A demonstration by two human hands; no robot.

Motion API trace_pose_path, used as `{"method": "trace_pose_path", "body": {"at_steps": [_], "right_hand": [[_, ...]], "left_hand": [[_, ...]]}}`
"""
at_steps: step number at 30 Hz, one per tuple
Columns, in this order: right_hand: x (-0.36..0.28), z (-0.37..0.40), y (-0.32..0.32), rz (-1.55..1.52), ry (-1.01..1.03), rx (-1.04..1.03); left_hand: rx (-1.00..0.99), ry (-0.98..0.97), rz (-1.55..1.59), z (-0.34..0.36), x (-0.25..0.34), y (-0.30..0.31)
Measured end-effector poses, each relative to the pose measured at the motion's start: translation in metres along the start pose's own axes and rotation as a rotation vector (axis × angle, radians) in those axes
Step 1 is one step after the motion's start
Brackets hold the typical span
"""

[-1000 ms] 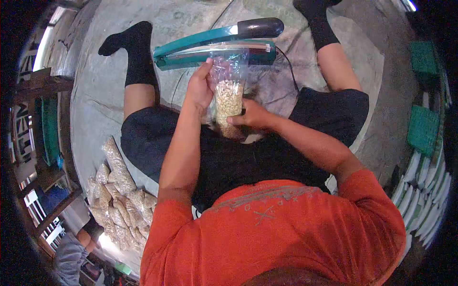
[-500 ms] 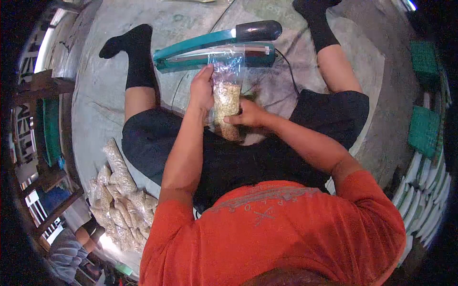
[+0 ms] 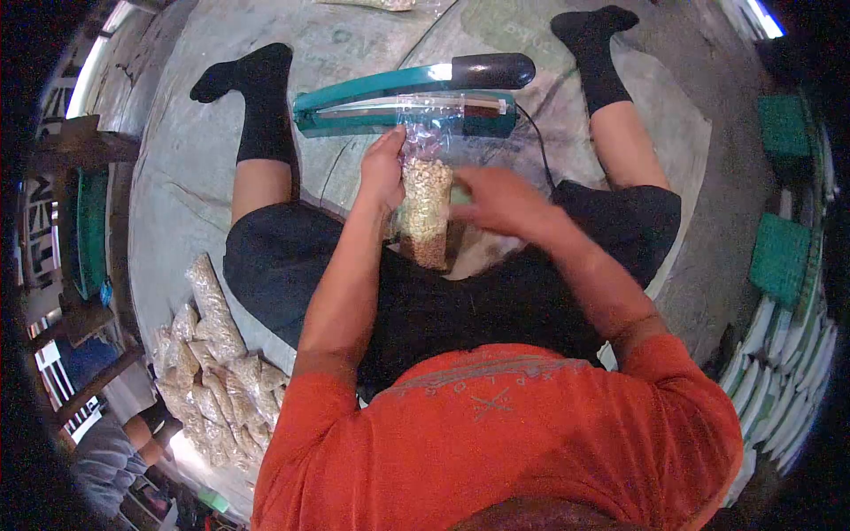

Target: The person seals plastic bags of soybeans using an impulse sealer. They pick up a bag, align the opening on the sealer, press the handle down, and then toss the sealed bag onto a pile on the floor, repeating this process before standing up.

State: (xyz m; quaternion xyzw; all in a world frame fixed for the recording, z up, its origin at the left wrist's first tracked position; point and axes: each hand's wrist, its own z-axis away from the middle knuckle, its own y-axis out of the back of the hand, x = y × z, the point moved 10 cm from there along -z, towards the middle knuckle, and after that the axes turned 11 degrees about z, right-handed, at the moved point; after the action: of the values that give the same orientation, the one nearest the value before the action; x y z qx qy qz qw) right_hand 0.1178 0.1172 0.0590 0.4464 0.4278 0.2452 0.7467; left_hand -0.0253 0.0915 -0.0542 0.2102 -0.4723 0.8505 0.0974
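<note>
A tall clear plastic bag (image 3: 427,190) of pale grains or beans stands upright between my legs, its top part unfilled. My left hand (image 3: 384,168) is closed on the bag's left edge near the top of the contents. To the right of the bag, my right hand (image 3: 500,202) is slightly blurred, with fingers and thumb apart and nothing in it. Just beyond the bag lies a teal impulse sealer (image 3: 407,115), its black-handled arm (image 3: 493,71) raised. The bag's upper end overlaps the sealer's base in view.
Several filled bags (image 3: 217,367) are heaped on the floor sheet (image 3: 204,190) to my left. A black cord (image 3: 538,146) runs from the sealer. Stacked white sacks (image 3: 779,380) and green crates (image 3: 781,257) stand at the right. Part of another person (image 3: 111,456) shows at lower left.
My right hand has let go of the bag's lower right side and moved right and slightly up, its fingers spreading. My left hand keeps its hold on the bag.
</note>
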Motion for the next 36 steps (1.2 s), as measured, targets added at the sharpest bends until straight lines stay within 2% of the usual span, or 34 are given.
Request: {"method": "trace_pose_path", "body": {"at_steps": [2,4,6,9,10,11,13,14,16,17,19,26,28,29,31,32,36], "right_hand": [[-0.010,-0.009,0.085,-0.232,-0.023,0.234],[-0.016,-0.007,0.169,-0.294,-0.042,0.594],[-0.023,-0.012,0.223,-0.150,-0.045,0.808],[-0.013,-0.060,0.229,-0.131,-0.021,0.733],[-0.008,-0.074,0.226,0.079,-0.129,0.606],[-0.003,-0.082,0.223,0.079,-0.126,0.608],[0.017,-0.102,0.199,0.474,-0.241,0.544],[0.031,-0.109,0.185,0.474,-0.236,0.543],[0.035,-0.104,0.177,0.497,-0.092,0.801],[0.036,-0.104,0.174,0.495,-0.095,0.798],[0.053,-0.110,0.162,0.448,-0.207,0.637],[0.091,-0.122,0.117,0.329,-0.189,0.630],[0.120,-0.120,0.100,0.188,-0.365,0.591],[0.123,-0.122,0.097,0.187,-0.371,0.572],[0.089,-0.099,0.120,0.362,-0.081,0.998],[0.095,-0.102,0.117,0.267,-0.087,0.957],[0.077,-0.087,0.127,0.255,-0.125,0.924]], "left_hand": [[-0.017,-0.023,-0.003,-0.002,0.001,0.002],[-0.033,0.004,0.012,0.000,-0.001,-0.001],[-0.052,0.029,0.025,0.003,-0.003,-0.007],[-0.038,0.022,0.004,0.005,-0.001,-0.010],[-0.006,0.016,-0.005,0.004,-0.001,-0.006],[0.028,0.010,-0.013,0.004,-0.001,-0.001],[0.022,0.006,-0.007,0.005,0.001,-0.001],[0.017,0.006,0.000,0.006,0.001,-0.001],[0.016,0.006,0.008,0.003,0.002,0.005],[0.003,0.013,0.011,0.003,0.001,0.003],[-0.003,0.021,0.014,0.004,-0.001,0.001],[-0.004,-0.016,-0.001,0.005,0.002,-0.004],[0.019,0.011,0.027,0.000,-0.003,0.005],[0.034,0.033,0.055,0.001,-0.005,0.005],[0.062,0.035,0.056,0.003,-0.007,0.006],[0.058,0.038,0.047,0.005,-0.005,0.001],[0.042,0.046,0.013,0.006,-0.006,0.005]]}}
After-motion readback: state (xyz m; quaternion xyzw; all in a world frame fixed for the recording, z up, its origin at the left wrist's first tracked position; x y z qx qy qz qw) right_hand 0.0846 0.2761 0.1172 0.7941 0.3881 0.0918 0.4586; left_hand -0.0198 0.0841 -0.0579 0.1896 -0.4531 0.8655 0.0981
